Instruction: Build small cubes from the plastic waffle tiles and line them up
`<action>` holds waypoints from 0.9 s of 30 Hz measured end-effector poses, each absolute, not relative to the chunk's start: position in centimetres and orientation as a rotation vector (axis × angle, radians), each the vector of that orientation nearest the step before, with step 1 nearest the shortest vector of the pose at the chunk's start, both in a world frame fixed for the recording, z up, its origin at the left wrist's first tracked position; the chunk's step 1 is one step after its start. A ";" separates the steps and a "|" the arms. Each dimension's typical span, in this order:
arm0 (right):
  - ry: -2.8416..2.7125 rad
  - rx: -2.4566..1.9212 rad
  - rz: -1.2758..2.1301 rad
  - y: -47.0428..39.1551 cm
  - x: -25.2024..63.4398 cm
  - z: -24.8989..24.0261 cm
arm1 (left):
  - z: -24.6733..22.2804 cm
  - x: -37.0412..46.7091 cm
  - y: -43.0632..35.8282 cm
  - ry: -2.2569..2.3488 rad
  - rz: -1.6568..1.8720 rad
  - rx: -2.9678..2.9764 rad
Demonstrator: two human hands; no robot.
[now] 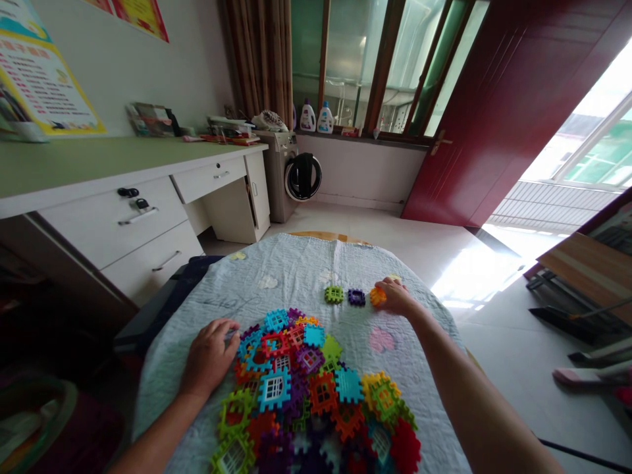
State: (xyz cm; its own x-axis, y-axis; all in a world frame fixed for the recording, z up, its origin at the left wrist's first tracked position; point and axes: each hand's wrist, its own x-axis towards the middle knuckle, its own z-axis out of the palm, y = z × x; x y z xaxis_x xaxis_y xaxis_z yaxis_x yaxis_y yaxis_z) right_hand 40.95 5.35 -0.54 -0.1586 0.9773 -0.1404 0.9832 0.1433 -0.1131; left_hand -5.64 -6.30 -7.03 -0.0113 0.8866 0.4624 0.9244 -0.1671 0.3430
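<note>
Toward the far right side of the cloth-covered round table, my right hand (394,296) has its fingers closed on an orange interlocking plastic tile (378,296). That tile lines up with a purple tile (356,297) and a green tile (334,295), with gaps between them. My left hand (211,352) rests on the cloth at the left edge of a heap of tiles, its fingers loosely bent and the thumb apart, holding nothing I can see. The heap mixes colours, including a light blue window tile (274,390), a red-orange tile (323,393) and a solid blue tile (349,385).
A pale patterned cloth (291,280) covers the table. Behind stand a white desk with drawers (123,210) at left and a washing machine (279,174) with its round door open. A red door (494,112) stands at right, near a wooden-topped piece of furniture (587,270).
</note>
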 end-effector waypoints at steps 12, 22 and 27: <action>2.334 1.989 -0.280 6.0 41.3 -0.5 | -6.9 -5.5 -6.4 -1.987 -0.925 -2.166; 2.336 1.959 -0.286 6.4 41.6 -0.3 | -6.9 -5.6 -6.4 -1.995 -0.914 -2.169; 2.346 1.966 -0.307 6.2 41.3 -0.4 | -6.9 -5.6 -6.5 -1.998 -0.908 -2.166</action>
State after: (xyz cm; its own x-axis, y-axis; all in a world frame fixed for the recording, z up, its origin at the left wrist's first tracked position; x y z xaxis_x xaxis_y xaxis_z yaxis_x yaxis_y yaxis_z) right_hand 41.30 6.23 -0.38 -0.1819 0.9672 -0.1773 0.9803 0.1641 -0.1103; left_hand -5.57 -6.45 -6.88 -0.0123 0.8923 0.4513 0.9266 -0.1595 0.3405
